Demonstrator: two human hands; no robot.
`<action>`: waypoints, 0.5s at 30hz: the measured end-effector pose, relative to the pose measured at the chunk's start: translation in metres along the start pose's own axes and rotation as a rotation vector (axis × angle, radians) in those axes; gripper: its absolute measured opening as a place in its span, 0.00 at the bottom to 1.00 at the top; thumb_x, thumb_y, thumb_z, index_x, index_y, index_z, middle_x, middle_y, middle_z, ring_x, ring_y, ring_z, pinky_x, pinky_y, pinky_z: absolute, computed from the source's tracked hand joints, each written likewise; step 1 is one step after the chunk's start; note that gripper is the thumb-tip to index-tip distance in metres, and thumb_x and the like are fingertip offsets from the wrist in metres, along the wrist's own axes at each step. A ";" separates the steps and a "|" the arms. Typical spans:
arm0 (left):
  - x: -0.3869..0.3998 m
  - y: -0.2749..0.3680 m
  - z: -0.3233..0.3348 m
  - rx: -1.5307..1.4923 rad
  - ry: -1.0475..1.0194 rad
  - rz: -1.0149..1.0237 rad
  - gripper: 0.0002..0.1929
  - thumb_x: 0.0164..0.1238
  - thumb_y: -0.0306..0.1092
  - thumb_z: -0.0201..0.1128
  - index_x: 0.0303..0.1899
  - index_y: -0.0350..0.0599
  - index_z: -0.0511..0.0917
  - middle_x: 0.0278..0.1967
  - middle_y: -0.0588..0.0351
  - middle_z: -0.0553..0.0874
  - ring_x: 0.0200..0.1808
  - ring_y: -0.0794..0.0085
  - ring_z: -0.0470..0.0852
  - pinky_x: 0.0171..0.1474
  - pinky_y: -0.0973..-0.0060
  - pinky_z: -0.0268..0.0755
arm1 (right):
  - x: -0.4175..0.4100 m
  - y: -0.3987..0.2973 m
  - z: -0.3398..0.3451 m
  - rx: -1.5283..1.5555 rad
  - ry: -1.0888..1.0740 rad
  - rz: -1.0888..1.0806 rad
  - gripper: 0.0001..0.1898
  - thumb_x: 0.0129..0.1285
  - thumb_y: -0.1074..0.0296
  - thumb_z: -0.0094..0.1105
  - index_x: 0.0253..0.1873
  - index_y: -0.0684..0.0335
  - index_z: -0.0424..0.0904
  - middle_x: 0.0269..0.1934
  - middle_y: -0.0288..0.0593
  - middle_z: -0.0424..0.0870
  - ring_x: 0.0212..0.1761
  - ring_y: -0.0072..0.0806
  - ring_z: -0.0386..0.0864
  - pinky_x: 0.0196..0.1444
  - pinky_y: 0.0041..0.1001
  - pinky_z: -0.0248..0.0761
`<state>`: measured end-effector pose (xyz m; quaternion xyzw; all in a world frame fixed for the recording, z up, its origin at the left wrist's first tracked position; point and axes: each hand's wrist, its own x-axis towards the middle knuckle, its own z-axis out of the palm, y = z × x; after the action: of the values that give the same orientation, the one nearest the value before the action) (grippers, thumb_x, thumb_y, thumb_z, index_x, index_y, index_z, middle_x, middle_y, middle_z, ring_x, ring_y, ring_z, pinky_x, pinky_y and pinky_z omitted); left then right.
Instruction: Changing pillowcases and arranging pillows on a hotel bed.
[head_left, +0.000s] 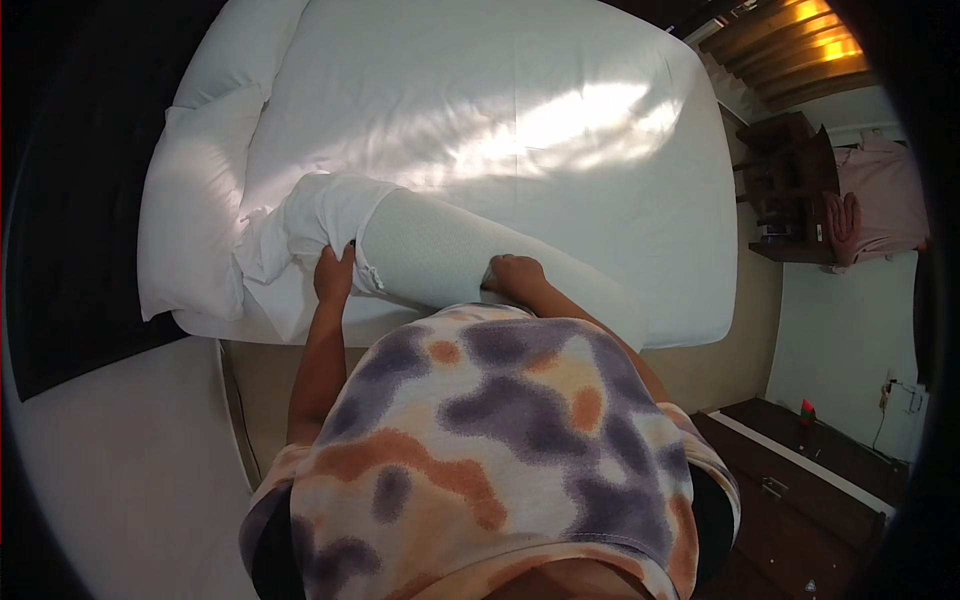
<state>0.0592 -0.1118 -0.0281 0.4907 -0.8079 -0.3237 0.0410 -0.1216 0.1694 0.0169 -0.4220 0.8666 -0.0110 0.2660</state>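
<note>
A long white pillow (442, 244) lies slantwise along the near side of the bed, its textured body partly inside a white pillowcase (322, 214). My left hand (334, 271) grips the edge of the case, thumb on top, close to where its opening rings the pillow. Ties or a bunched hem (370, 277) hang at that opening. Farther right, my right hand (516, 275) is closed on the pillow's near side, knuckles up. The far end of the case is crumpled and looks slack. My torso hides part of the pillow's near edge.
The bed (600, 225) has a white fitted sheet, and two cased pillows (199, 202) rest by the dark headboard (82, 187). Off the bed's foot stands a dark wooden desk (795, 195) beside pink cloth (881, 195). A dark drawer cabinet (795, 480) is at lower right.
</note>
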 end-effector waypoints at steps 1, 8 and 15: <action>0.002 -0.004 0.004 0.027 -0.028 0.009 0.22 0.62 0.52 0.55 0.42 0.38 0.74 0.40 0.39 0.81 0.42 0.44 0.78 0.44 0.54 0.67 | 0.007 0.001 0.001 0.002 -0.063 -0.013 0.17 0.54 0.51 0.59 0.39 0.60 0.77 0.36 0.47 0.82 0.41 0.42 0.80 0.43 0.38 0.72; 0.046 -0.031 -0.035 0.282 0.237 0.092 0.17 0.66 0.46 0.50 0.42 0.41 0.74 0.38 0.43 0.81 0.41 0.46 0.79 0.41 0.56 0.71 | -0.011 0.041 -0.014 0.276 0.011 -0.189 0.15 0.63 0.56 0.49 0.31 0.63 0.75 0.29 0.51 0.79 0.35 0.50 0.76 0.39 0.43 0.69; 0.067 -0.015 -0.021 0.017 0.225 0.194 0.14 0.62 0.42 0.57 0.38 0.40 0.73 0.36 0.45 0.81 0.40 0.50 0.80 0.41 0.60 0.70 | -0.009 0.041 -0.019 0.182 0.244 -0.022 0.15 0.63 0.56 0.49 0.33 0.63 0.73 0.34 0.51 0.79 0.36 0.49 0.77 0.39 0.43 0.69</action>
<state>0.0444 -0.1817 -0.0372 0.4438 -0.8446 -0.2541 0.1584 -0.1557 0.1993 0.0271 -0.4010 0.8834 -0.1435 0.1956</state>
